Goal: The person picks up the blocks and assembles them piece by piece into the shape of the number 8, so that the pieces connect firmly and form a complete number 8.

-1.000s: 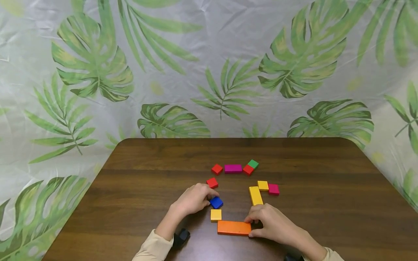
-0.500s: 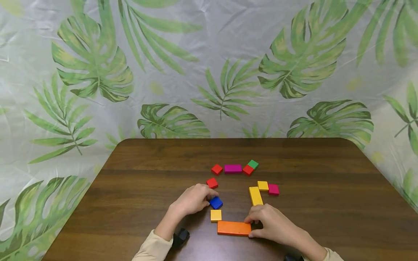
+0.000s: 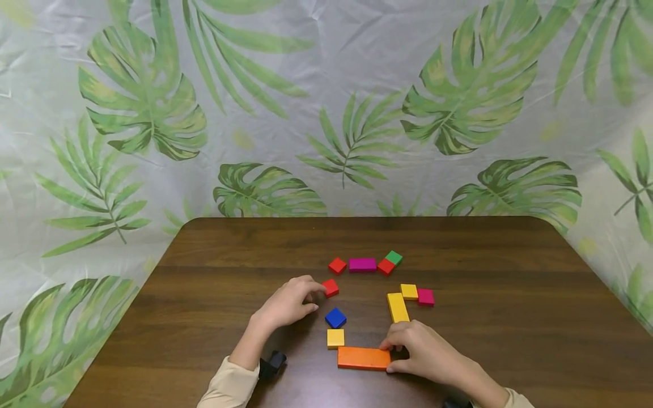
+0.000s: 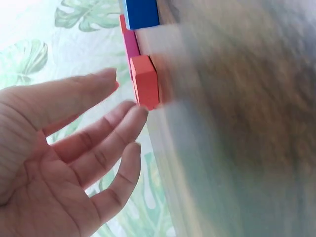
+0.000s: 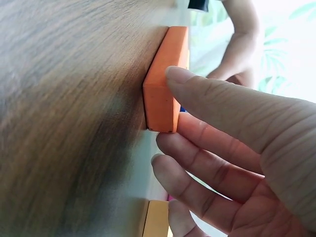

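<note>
The orange block lies at nine o'clock from the right hand, its end pinched; the left hand, grip parted, holds nothing, red block at two o'clock. Both seem light, stiff: take opposite sides.

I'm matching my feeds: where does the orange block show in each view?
Head: low, just right of centre, the orange block at the right hand's fingertips.
Left wrist: not in it.
Right wrist: upper middle, the orange block under the thumb tip.
Shared landmark: the leafy backdrop.
</note>
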{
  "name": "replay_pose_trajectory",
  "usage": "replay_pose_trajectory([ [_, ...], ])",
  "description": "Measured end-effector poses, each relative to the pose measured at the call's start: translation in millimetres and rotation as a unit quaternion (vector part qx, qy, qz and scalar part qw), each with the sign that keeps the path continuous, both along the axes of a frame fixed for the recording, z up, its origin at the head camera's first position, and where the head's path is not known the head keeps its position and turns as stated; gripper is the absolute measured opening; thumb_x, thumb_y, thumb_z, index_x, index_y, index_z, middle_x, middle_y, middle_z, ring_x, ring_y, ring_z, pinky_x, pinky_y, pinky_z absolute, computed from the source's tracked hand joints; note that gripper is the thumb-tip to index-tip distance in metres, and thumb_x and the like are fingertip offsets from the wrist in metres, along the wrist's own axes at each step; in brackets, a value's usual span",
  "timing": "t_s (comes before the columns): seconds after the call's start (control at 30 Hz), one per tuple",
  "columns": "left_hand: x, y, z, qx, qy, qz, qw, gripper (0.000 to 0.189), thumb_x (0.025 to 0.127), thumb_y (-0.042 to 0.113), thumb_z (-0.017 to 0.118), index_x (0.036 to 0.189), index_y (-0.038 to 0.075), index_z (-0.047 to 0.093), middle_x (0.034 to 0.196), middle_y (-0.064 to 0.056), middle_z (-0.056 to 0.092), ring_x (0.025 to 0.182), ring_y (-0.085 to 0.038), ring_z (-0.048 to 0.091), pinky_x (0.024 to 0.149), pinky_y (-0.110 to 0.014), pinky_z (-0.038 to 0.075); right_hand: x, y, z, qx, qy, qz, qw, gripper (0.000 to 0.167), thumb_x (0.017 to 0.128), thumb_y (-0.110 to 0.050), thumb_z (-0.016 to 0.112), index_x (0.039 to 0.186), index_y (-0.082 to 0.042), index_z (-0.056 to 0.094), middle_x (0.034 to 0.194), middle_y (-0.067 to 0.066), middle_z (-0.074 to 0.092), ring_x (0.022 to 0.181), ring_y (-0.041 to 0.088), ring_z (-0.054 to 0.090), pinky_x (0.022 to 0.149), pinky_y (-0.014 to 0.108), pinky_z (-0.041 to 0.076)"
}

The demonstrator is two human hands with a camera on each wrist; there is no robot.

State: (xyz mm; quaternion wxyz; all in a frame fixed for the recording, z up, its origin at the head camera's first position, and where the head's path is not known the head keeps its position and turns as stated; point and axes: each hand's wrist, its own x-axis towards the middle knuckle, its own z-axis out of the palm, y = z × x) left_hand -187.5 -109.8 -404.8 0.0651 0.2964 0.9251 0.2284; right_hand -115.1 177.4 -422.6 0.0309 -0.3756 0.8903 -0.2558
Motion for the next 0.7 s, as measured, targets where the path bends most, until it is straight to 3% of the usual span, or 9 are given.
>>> replay_pose_trajectory([
  [0.17, 0.1, 1.5, -0.9, -0.003, 0.009, 0.018, 0.9998, 0.032, 0.083, 0.006, 0.068, 0.114, 0.008, 0.066, 0.102, -0.006, 0.061, 0.083, -0.016, 0.06, 0.071, -0.026, 0.049, 0.1, 1, 0.3, 0.0, -0.002, -0.001, 1.0, 0.019, 0.074, -0.027, 0.078, 0.09, -0.017, 0.072, 0.081, -0.015, 0.061, 0.069, -0.007, 0.047, 0.064, 0.015, 0.042],
  [0.47, 10.8, 13.5, 5.6, -0.007, 0.017, 0.006, 0.9998, 0.029, 0.083, 0.013, 0.07, 0.111, 0.009, 0.067, 0.097, -0.005, 0.064, 0.081, -0.015, 0.06, 0.069, -0.022, 0.048, -1.6, 1, 1.5, 0.006, 0.013, -0.001, 0.9999, 0.02, 0.073, -0.026, 0.079, 0.089, -0.017, 0.072, 0.08, -0.014, 0.062, 0.069, -0.006, 0.048, 0.064, 0.015, 0.042],
  [0.7, 9.9, 12.8, -1.7, 0.009, 0.032, 0.046, 0.9984, 0.021, 0.081, 0.013, 0.071, 0.102, 0.01, 0.07, 0.091, -0.002, 0.063, 0.074, -0.012, 0.055, 0.062, -0.02, 0.043, -0.6, 1, 1.9, 0.01, -0.007, -0.005, 0.9999, 0.019, 0.074, -0.027, 0.078, 0.09, -0.017, 0.073, 0.081, -0.015, 0.061, 0.069, -0.007, 0.047, 0.064, 0.015, 0.041],
])
